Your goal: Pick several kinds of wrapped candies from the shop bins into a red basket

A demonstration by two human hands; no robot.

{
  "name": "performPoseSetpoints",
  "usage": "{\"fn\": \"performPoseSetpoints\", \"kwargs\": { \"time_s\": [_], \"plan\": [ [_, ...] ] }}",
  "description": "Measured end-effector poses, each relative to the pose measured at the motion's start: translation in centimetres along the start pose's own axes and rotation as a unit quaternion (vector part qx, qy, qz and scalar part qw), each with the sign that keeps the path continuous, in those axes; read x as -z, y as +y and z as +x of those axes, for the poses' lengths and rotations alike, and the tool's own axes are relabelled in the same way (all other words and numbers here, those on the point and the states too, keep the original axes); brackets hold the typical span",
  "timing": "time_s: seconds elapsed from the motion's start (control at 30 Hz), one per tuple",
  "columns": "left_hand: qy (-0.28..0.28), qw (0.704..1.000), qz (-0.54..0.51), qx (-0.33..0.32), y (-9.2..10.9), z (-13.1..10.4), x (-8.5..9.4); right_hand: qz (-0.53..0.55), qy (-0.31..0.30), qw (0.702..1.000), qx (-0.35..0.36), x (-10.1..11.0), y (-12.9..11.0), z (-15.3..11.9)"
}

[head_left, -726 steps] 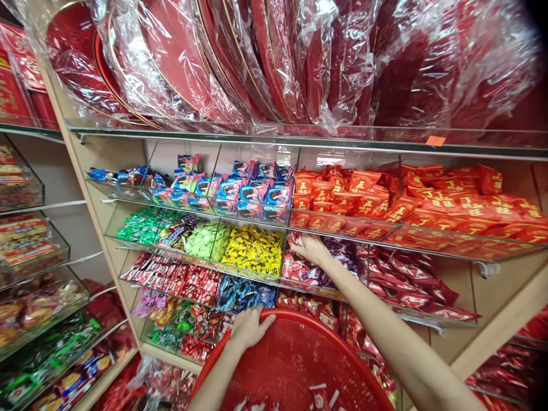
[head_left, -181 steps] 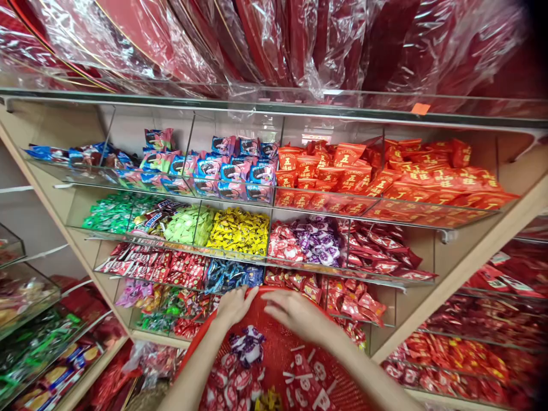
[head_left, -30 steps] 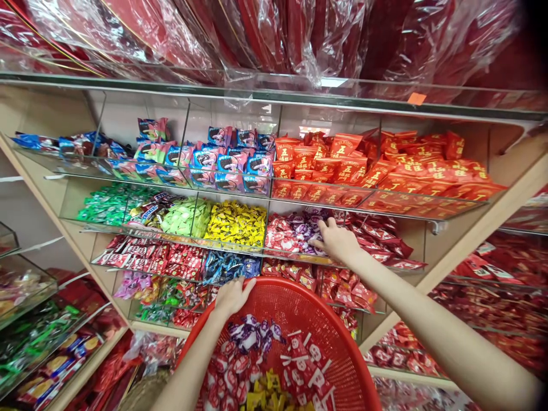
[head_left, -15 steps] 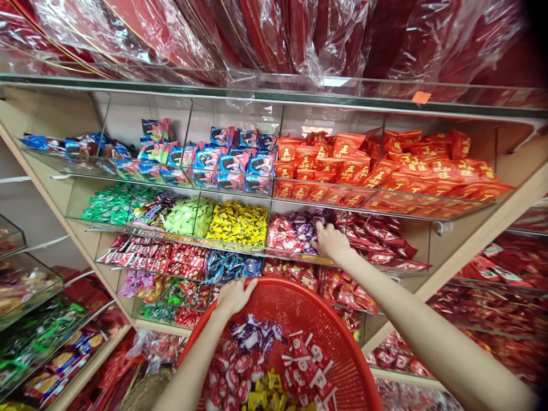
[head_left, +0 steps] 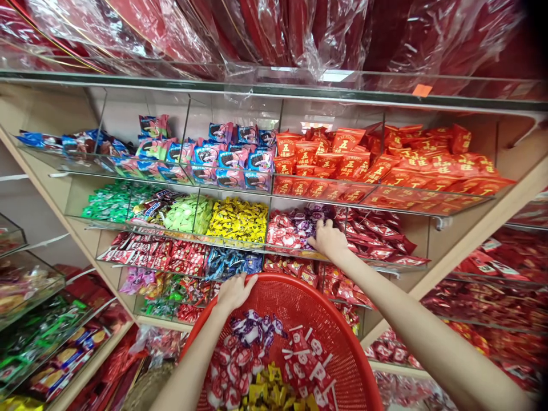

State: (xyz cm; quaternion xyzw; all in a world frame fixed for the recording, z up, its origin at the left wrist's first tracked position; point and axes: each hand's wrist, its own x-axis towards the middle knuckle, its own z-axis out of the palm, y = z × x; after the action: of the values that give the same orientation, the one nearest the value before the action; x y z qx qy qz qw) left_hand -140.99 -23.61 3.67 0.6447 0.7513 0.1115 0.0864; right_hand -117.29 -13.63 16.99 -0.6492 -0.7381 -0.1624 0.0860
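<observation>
My left hand [head_left: 233,293] grips the far rim of a round red plastic basket [head_left: 338,331], thumb over the edge. Inside the basket lie purple-and-white wrapped candies [head_left: 256,330], red-and-white candies [head_left: 233,365], yellow packets [head_left: 274,388] and red packets with white sticks [head_left: 309,359]. My right hand [head_left: 329,240] reaches into a shelf compartment of purple-wrapped candies [head_left: 306,224], its fingers bent down among them. Its fingertips are partly hidden, so what they pinch, if anything, does not show.
Glass-fronted shelves hold orange-red packets [head_left: 342,160], blue-and-pink packets [head_left: 233,160], yellow candies [head_left: 237,221] and green candies [head_left: 115,202]. A glass shelf edge [head_left: 257,88] runs above. Slanted wooden side panels [head_left: 464,242] flank the compartments, with more candy racks on both sides.
My right hand has shifted slightly left and down in the purple candies, its fingers more bent. My left hand stays on the rim. The view has moved slightly.
</observation>
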Motion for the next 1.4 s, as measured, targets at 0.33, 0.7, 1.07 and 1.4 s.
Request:
{"fn": "performPoseSetpoints", "kwargs": {
  "time_s": [0.33, 0.7, 1.07, 1.4],
  "plan": [
    [0.001, 1.000, 0.002, 0.001, -0.1, 0.1, -0.3, -0.005, -0.003, 1.000, 0.024, 0.1, 0.3, 0.1],
    [0.018, 1.000, 0.000, -0.013, -0.4, 0.3, -0.6, 0.020, 0.017, 0.998, 0.062, 0.3, 1.1, 0.0],
    [0.006, 1.000, -0.002, -0.007, -0.2, 0.1, -0.3, 0.094, 0.126, 0.980, 0.126, 3.4, 0.8, -1.7],
    [0.009, 1.000, 0.011, -0.019, -0.3, 0.2, -0.7, 0.283, 0.015, 0.892, 0.353, 1.5, -5.2, -11.1]
  ]
}}
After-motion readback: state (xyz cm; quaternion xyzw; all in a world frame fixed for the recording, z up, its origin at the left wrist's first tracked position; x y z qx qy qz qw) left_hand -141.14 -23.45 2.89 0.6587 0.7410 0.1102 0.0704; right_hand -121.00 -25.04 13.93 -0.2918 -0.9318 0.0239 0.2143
